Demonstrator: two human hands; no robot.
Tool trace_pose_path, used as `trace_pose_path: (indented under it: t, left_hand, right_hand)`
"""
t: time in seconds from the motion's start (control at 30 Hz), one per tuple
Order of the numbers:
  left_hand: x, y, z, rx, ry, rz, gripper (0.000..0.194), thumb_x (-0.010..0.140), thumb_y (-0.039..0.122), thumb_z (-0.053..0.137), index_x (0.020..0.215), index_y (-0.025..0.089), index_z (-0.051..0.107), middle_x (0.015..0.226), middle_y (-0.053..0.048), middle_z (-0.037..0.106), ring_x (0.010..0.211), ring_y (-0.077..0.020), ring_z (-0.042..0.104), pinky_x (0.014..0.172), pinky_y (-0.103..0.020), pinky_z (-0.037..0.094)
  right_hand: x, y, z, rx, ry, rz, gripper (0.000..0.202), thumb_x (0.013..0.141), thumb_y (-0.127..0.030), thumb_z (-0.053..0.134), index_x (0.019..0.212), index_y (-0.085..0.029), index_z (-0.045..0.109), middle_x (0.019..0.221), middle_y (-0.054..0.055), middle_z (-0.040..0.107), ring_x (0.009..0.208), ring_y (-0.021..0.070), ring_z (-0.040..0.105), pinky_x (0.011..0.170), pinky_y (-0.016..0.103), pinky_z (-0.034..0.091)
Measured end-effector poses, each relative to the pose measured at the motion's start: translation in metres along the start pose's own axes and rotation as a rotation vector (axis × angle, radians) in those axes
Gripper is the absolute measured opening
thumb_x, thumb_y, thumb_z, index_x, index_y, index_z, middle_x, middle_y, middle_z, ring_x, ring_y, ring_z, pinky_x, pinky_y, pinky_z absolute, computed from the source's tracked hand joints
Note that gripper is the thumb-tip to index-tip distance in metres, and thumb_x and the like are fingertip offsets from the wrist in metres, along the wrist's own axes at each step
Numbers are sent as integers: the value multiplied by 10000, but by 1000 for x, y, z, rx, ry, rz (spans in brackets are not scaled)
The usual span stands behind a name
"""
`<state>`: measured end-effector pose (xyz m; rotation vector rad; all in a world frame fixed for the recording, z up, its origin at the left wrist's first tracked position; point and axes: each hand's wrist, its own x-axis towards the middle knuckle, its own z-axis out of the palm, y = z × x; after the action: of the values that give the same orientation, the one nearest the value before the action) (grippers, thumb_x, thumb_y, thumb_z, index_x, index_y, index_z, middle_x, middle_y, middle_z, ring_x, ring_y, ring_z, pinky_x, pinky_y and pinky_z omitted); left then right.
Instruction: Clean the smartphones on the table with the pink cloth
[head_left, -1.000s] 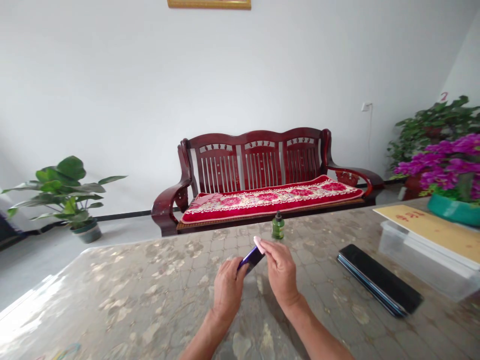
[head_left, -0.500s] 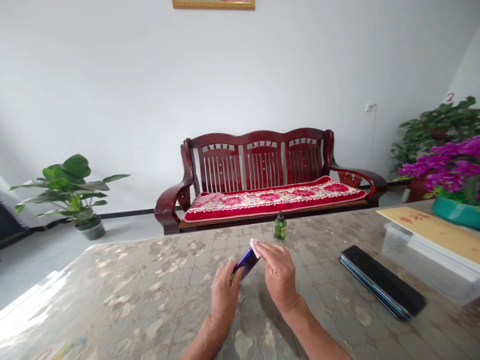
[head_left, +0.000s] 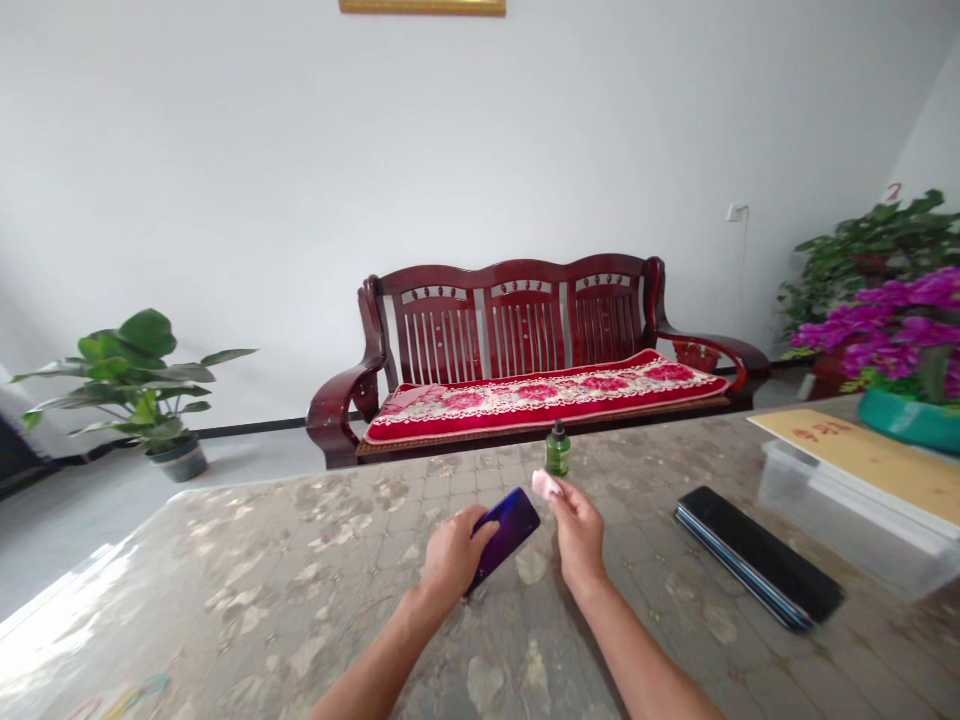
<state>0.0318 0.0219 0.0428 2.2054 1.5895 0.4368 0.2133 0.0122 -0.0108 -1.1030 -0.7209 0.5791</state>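
Observation:
My left hand (head_left: pixel 454 550) is closed on a blue-purple smartphone (head_left: pixel 507 538), its thumb lying across the broad face turned up toward me. The phone is held at a slant above the table. Just to the right, my right hand (head_left: pixel 580 535) pinches a small pale pink cloth or wipe (head_left: pixel 546 484) between thumb and fingers, apart from the phone. Behind the cloth stands a small green bottle (head_left: pixel 557 450) with a dark cap, upright on the table.
A stack of phones (head_left: pixel 759 557) lies on the patterned tabletop (head_left: pixel 300 580) at right. Beyond it are a clear plastic box (head_left: pixel 832 510), a tan envelope (head_left: pixel 862 455) and purple flowers (head_left: pixel 900 320). Rubber bands (head_left: pixel 135 695) lie at the front left. A wooden bench (head_left: pixel 525 320) stands behind.
My right hand has drawn the cloth off the phone's upper end, moving slightly right. The left hand has turned the phone so its broad face shows more.

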Motion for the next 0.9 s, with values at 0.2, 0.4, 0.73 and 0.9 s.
trace_pose_path:
  t: [0.2,0.4,0.73,0.9]
  left_hand:
    - [13,2,9,-3,-100,105,165,850,272,583,925,248,728,901,4,743,834,-170,662,692,-213,402]
    - [18,-2,19,-52,-115,182,208,834,247,576,967,223,734,936,-9,747,846,-180,662,738,-229,436]
    - [-1,-11,30,-34,-32,283,494,727,304,691,1213,234,636,1070,-58,647,1041,-253,562,931,-346,425]
    - [-25,-15,28,39,-58,281,730,625,343,740,1322,264,541,1199,-74,558,1104,-289,492,981,-394,388]
  right_hand:
    - [-1,-2,1,56,-98,74,351,702,-373,671,975,-164,743,990,79,752,931,249,676,861,345,503]
    - [-1,7,3,-172,-337,-15,319,791,-400,585,954,-173,739,925,79,758,854,236,689,782,326,524]
    - [-4,16,7,-375,-445,-76,254,834,-332,528,914,-213,738,910,46,755,871,213,686,817,310,509]
    - [-6,18,6,-495,-474,-123,259,842,-265,499,938,-221,736,935,40,752,872,194,682,814,285,497]
